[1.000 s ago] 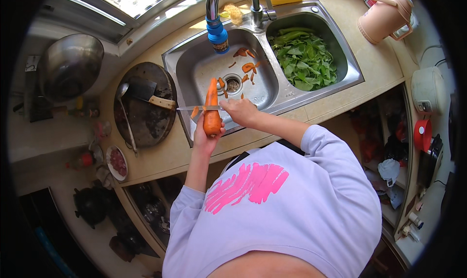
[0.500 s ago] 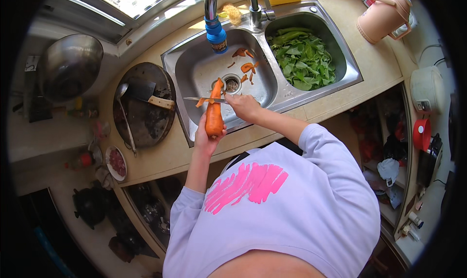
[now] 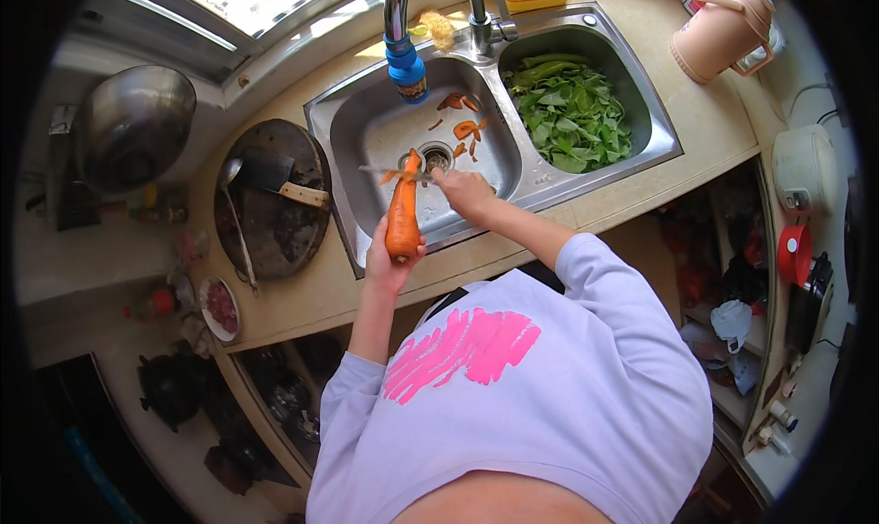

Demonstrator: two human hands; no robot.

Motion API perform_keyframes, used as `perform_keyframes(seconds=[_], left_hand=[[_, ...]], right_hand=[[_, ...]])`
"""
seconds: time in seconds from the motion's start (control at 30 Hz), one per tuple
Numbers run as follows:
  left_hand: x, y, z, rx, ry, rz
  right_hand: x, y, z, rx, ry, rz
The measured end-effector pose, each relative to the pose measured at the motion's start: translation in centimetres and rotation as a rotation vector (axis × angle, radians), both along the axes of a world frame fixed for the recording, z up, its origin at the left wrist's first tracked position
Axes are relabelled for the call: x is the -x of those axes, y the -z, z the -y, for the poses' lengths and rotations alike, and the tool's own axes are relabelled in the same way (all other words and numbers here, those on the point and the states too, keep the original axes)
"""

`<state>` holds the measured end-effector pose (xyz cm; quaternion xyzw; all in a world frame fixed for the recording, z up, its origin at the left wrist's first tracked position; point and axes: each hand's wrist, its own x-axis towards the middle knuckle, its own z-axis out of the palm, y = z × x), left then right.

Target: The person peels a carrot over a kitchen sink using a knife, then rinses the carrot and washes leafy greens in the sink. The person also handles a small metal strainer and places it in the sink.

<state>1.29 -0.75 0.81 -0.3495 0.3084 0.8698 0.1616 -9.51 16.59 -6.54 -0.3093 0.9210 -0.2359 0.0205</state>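
Note:
Over the left sink basin (image 3: pixel 366 112), my left hand (image 3: pixel 389 256) grips the thick lower end of an orange carrot (image 3: pixel 403 222), whose narrow tip points away toward the drain. My right hand (image 3: pixel 465 194) is closed on the handle of a peeler or small knife (image 3: pixel 389 171); its blade, slightly blurred, lies across the carrot near the tip. A strip of peel hangs at the blade's left side. Several carrot peelings (image 3: pixel 465 128) are scattered in the basin beside the drain (image 3: pixel 438 156).
Above the basin hangs a faucet with a blue nozzle (image 3: pixel 406 70). Leafy greens (image 3: pixel 572 121) fill the right basin. To the left, a round cutting board (image 3: pixel 275 235) carries a cleaver (image 3: pixel 265 171) and a ladle (image 3: pixel 236 217). A plate of meat (image 3: pixel 220 309) sits nearby; a pink jug (image 3: pixel 719 38) stands far right.
The blade has slid away from me along the carrot toward its tip, and my right hand has moved slightly with it. My left hand and the carrot are almost unmoved.

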Motion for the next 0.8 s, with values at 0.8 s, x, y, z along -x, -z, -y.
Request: perform_keyframes(seconds=[0.8], left_hand=[[0.4,0.2,-0.7,0.159,0.07,-0.149]], right_hand=[[1.0,-0.3,-2.7,-0.06,0.032,0.083]])
